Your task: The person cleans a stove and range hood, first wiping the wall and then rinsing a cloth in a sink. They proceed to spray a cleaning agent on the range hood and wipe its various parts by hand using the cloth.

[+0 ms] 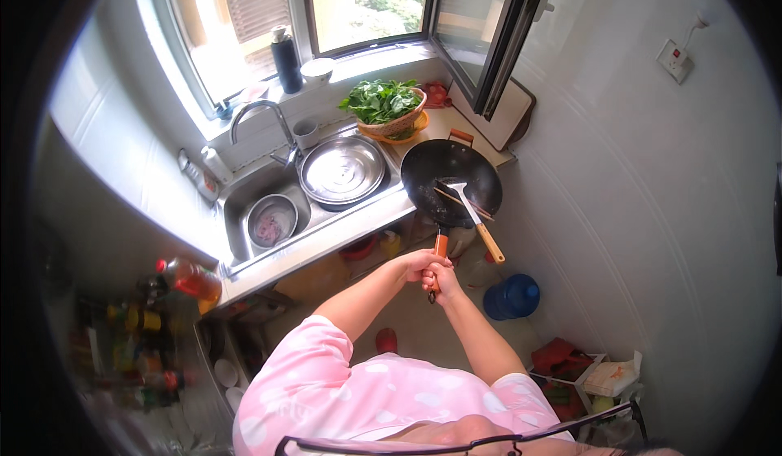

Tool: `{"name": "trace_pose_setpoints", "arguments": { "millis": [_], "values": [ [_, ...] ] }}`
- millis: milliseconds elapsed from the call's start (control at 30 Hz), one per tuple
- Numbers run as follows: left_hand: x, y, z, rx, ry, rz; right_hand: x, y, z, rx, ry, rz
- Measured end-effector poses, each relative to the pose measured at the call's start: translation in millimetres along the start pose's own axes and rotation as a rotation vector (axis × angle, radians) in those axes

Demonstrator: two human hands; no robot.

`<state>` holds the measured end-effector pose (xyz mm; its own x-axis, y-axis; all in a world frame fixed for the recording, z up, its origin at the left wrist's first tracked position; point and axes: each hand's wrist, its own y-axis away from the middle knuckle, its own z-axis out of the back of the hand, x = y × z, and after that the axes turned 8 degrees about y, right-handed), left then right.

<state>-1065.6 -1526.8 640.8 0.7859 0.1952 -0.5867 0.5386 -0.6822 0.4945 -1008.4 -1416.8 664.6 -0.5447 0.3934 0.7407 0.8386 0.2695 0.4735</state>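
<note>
A black wok (427, 165) is held out over the corner of the counter, tilted so that its inside shows. Both of my hands are closed on its long orange handle (441, 243). My left hand (421, 263) grips it nearer the pan, and my right hand (443, 280) wraps it close to the end ring. Inside the wok lie a metal spatula (467, 202), whose wooden handle sticks out over the rim towards me, and a pair of chopsticks (449, 195). A few bits of residue cling to the dark surface.
Left of the wok, the steel sink (235, 211) holds a metal bowl (252, 227) with pinkish food and a large round steel pan (342, 169). Leafy greens (382, 101) fill a basket behind. An open window sash (482, 46) juts inward. A blue water jug (512, 297) stands on the floor.
</note>
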Motion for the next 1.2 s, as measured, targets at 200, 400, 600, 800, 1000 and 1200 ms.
{"name": "trace_pose_setpoints", "arguments": {
  "millis": [200,400,600,800,1000,1200],
  "values": [
    [-57.3,-36.7,51.0,0.028,-0.017,0.082,9.4,-77.7,-15.8,-0.089,-0.022,0.05],
    [-88.3,-53.2,74.4,0.031,-0.059,0.134,12.4,-122.9,-23.0,-0.149,-0.02,0.087],
    [-108.1,-45.1,83.4,-0.048,-0.118,0.141,9.0,-142.0,-37.3,-0.167,0.01,0.118],
    [-107.3,-29.4,101.7,-0.221,-0.382,-0.031,-4.6,-161.2,-53.0,-0.209,-0.024,0.125],
    [-67.2,12.7,119.0,-0.332,-0.317,-0.315,-18.7,-169.3,-41.4,-0.171,0.081,0.088],
    [-44.1,86.6,110.9,-0.52,-0.12,-0.285,-10.4,-156.9,-47.4,-0.3,0.333,0.134]
  ]
}}
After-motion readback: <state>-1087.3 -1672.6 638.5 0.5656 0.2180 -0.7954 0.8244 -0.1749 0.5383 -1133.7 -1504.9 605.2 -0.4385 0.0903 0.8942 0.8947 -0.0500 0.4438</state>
